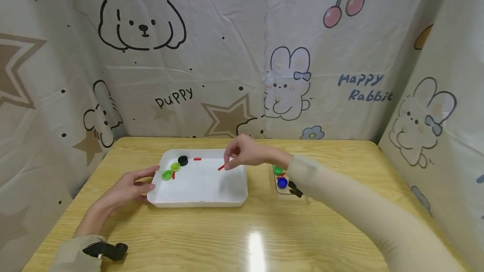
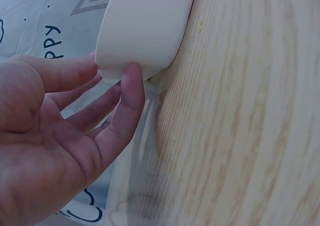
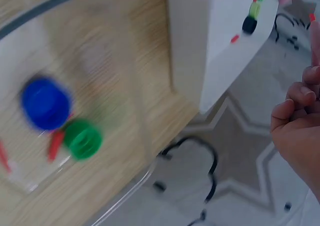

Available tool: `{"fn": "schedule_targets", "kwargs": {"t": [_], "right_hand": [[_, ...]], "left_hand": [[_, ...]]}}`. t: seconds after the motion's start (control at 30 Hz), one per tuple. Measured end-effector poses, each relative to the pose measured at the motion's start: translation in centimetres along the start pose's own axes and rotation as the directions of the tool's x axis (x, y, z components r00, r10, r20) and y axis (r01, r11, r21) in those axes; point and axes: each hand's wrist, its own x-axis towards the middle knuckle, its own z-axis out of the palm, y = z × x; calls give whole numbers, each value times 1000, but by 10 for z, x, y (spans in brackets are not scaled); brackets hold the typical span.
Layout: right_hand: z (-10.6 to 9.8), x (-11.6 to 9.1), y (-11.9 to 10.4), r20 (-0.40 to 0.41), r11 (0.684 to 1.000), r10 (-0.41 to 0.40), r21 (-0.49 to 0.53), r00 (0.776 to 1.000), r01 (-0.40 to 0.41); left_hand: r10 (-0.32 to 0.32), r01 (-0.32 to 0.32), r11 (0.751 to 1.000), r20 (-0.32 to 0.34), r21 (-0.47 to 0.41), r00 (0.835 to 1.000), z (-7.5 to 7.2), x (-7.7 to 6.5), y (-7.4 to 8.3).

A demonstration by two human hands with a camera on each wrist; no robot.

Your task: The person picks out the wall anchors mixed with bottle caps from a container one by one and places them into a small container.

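My right hand (image 1: 245, 152) pinches a small red stick (image 1: 221, 167) between thumb and fingertips, above the right part of a white tray (image 1: 200, 204). In the right wrist view, the stick (image 3: 312, 17) shows at the fingertips. At the tray's left end my left hand (image 1: 126, 190) holds the rim and wall with thumb and fingers; the left wrist view shows the fingers (image 2: 132, 85) against the tray's corner. Inside the tray lie a black cap (image 1: 183, 160), two light green caps (image 1: 167, 175), a red stick (image 1: 197, 159) and another red stick (image 1: 173, 175) beside the green caps.
A clear box (image 1: 277, 192) stands right of the tray, partly hidden by the right forearm. It contains a blue cap (image 1: 282, 183), a green cap (image 1: 278, 171) and red sticks (image 3: 56, 145). The wooden table (image 1: 321, 238) meets a patterned cloth (image 1: 227, 66) at the back.
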Motion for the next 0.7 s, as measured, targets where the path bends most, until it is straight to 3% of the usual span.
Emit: {"fn": "schedule_targets", "kwargs": {"t": [0.3,0.5,0.7], "right_hand": [[-44,-85,45,-140,993,102,67,985,-93],[-54,-128,69,-202,979,197,83,959,-184],[-54,-153,81,-227,967,256,67,940,-247]], "left_hand": [[-14,14,1000,2,-13,1000,0,0,-2],[-8,8,1000,5,13,1000,-2,1,-2],[4,-4,1000,19,-7,1000,-1,2,-2]]}}
